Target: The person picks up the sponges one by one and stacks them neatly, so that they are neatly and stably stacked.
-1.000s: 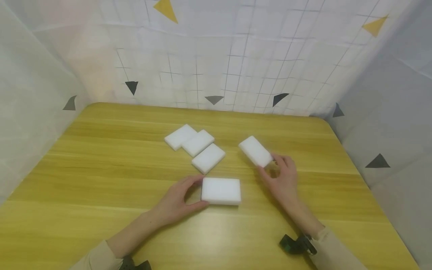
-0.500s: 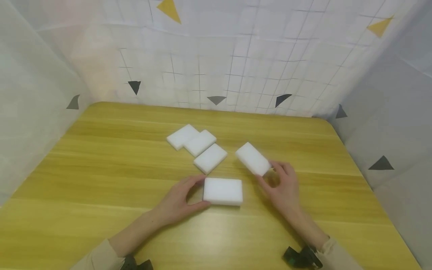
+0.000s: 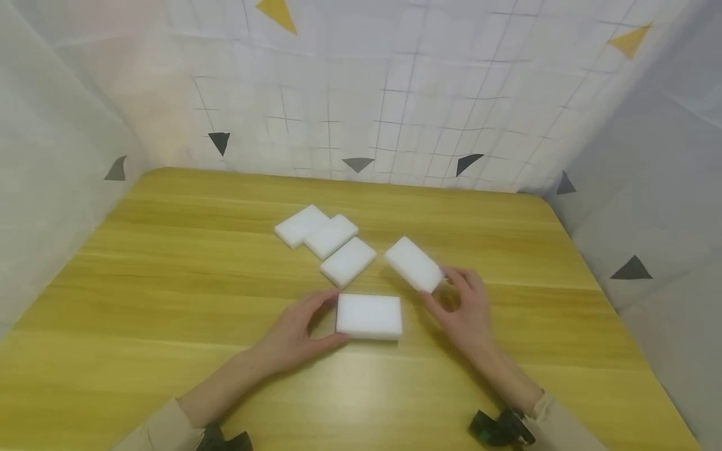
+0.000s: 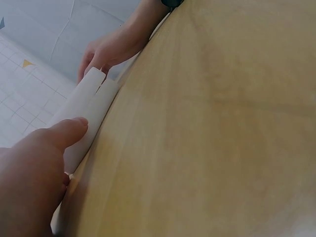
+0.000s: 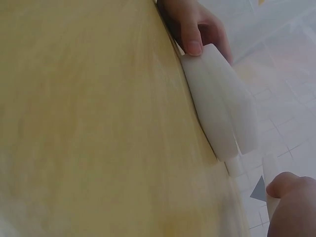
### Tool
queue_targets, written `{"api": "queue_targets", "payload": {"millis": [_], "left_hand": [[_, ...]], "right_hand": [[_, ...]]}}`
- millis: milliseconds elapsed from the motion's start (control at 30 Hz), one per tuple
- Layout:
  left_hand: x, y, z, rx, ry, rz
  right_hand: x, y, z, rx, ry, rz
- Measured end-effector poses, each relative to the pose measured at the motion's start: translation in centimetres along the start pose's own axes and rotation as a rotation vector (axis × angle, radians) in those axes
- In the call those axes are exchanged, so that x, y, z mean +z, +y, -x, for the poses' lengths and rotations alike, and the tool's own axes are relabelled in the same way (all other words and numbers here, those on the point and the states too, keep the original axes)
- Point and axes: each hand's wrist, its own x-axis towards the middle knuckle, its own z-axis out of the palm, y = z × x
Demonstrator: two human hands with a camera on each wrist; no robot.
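While a matt white, rectangular, foam-like block was gripped at its left end by the left hand, with the thumb on the near side and a fingertip on the far side, a second matt white block was pinched by the right hand and held diagonally above the yellow wood-grain table, beyond the first and to its right. Whether the first was one piece or a stack could not be told. Farther left, three thin white blocks were seen lying: two were overlapped, and the nearest was placed just beside the middle one
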Motion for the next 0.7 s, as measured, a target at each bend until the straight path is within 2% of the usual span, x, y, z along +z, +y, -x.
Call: {"api": "queue_targets", "payload": {"millis": [500, 700], "left_hand": [[0.35, -0.33, 0.29, 0.033, 0.027, 0.027], [0.46, -0.41, 0.35, 0.063, 0.036, 0.04]], "right_hand": [[0.34, 0.35, 0.42, -0.042, 0.008, -0.038], [0.46, 0.36, 0.61, -0.101, 0.014, -0.055]]}}
